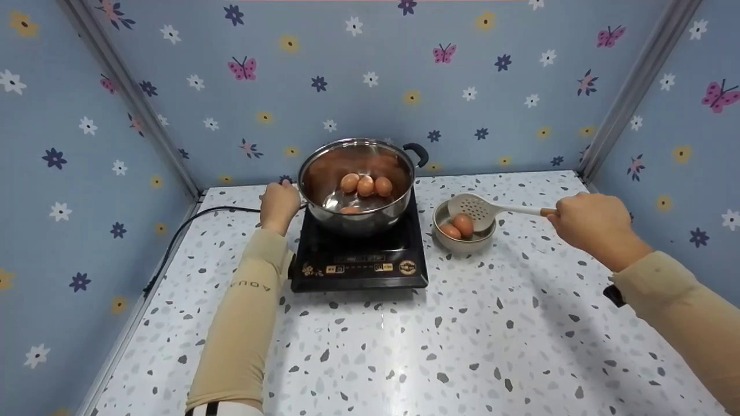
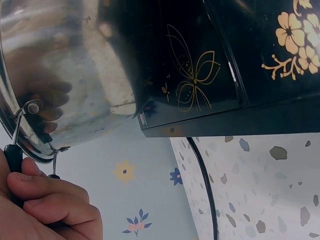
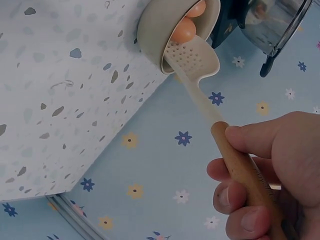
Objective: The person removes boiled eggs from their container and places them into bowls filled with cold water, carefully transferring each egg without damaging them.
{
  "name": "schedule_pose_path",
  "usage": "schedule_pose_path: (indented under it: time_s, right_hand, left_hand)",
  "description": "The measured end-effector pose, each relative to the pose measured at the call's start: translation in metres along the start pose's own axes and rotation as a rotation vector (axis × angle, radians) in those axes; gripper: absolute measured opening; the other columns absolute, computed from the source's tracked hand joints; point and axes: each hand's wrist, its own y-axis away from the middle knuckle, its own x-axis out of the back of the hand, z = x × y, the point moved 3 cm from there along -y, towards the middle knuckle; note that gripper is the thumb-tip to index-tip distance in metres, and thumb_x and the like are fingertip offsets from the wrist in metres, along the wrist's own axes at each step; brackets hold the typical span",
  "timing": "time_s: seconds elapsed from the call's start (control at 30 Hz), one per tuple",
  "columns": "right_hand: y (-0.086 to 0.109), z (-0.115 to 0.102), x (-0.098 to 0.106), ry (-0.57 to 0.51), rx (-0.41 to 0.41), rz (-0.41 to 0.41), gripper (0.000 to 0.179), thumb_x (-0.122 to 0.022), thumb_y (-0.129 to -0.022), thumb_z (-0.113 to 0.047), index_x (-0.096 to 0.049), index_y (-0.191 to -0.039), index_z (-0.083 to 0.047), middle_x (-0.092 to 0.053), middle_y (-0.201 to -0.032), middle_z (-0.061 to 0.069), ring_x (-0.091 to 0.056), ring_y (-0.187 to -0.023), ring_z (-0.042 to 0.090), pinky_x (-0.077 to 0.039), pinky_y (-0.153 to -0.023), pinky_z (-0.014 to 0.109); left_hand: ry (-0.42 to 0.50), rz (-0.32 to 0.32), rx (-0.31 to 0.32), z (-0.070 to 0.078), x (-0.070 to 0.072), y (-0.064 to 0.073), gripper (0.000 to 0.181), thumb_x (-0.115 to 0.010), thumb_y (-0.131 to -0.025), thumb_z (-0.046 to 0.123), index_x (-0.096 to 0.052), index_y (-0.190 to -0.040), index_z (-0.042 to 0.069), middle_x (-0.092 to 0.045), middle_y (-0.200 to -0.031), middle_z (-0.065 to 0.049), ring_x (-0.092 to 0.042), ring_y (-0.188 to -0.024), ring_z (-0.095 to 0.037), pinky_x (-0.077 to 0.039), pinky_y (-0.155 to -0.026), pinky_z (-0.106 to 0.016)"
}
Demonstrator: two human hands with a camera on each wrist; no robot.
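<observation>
My left hand (image 1: 280, 203) grips the black side handle (image 2: 15, 159) of a steel pot (image 1: 364, 219), its fingers curled round it in the left wrist view. Several brown eggs (image 1: 365, 186) lie inside the pot. At the right, my right hand (image 1: 595, 222) holds a slotted spoon (image 1: 473, 209) by its wooden handle (image 3: 245, 172). The spoon's perforated head is tilted at a small beige bowl (image 1: 464, 245), partly inside its rim. Two brown eggs (image 1: 462, 224) sit in the bowl beside the spoon head.
Beneath the pot is a black induction cooker (image 1: 358, 277) with gold markings. A black cable (image 1: 191, 216) runs from it to the left. The pot's other handle (image 1: 417, 153) sticks out at the back right. Blue flowered panels (image 1: 370, 81) enclose the speckled table (image 1: 462, 346).
</observation>
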Motion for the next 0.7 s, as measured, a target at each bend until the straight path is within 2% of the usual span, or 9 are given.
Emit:
schedule_pose_path:
  time_s: [0.23,0.4,0.6,0.7]
  right_hand:
    - [0.002,-0.002,0.003,0.044,0.020,0.037,0.039,-0.057,-0.113,-0.031,-0.077,-0.099,-0.001,-0.053,-0.062,0.007,-0.046,-0.054,0.024,-0.037,-0.045,0.035]
    - [0.004,-0.003,0.006,0.083,0.032,0.120,0.037,-0.060,-0.111,-0.028,-0.079,-0.095,-0.001,-0.049,-0.057,0.007,-0.045,-0.048,0.024,-0.037,-0.041,0.036]
    - [0.006,0.002,0.015,0.055,0.005,0.145,0.038,-0.060,-0.112,-0.030,-0.078,-0.101,0.002,-0.049,-0.059,0.009,-0.046,-0.047,0.027,-0.036,-0.041,0.036]
    - [0.007,0.002,0.024,0.028,-0.005,0.182,0.038,-0.061,-0.111,-0.031,-0.076,-0.098,0.001,-0.049,-0.059,0.010,-0.045,-0.047,0.027,-0.034,-0.041,0.035]
  left_hand:
    - [-0.015,0.004,-0.003,0.000,0.000,-0.001,0.058,-0.028,-0.118,0.029,-0.057,-0.144,-0.013,-0.060,-0.146,-0.036,-0.054,-0.139,-0.056,-0.040,-0.119,-0.070]
    - [-0.036,0.023,-0.006,0.001,-0.001,0.001,0.058,-0.028,-0.118,0.028,-0.062,-0.137,-0.014,-0.064,-0.138,-0.038,-0.061,-0.130,-0.056,-0.047,-0.112,-0.066]
    - [-0.033,0.029,-0.005,0.002,-0.001,0.002,0.057,-0.028,-0.118,0.029,-0.065,-0.132,-0.013,-0.066,-0.134,-0.037,-0.062,-0.126,-0.055,-0.047,-0.110,-0.067]
    - [-0.032,0.025,-0.005,0.002,-0.001,0.002,0.057,-0.028,-0.118,0.029,-0.066,-0.129,-0.011,-0.067,-0.132,-0.036,-0.064,-0.124,-0.053,-0.048,-0.108,-0.065]
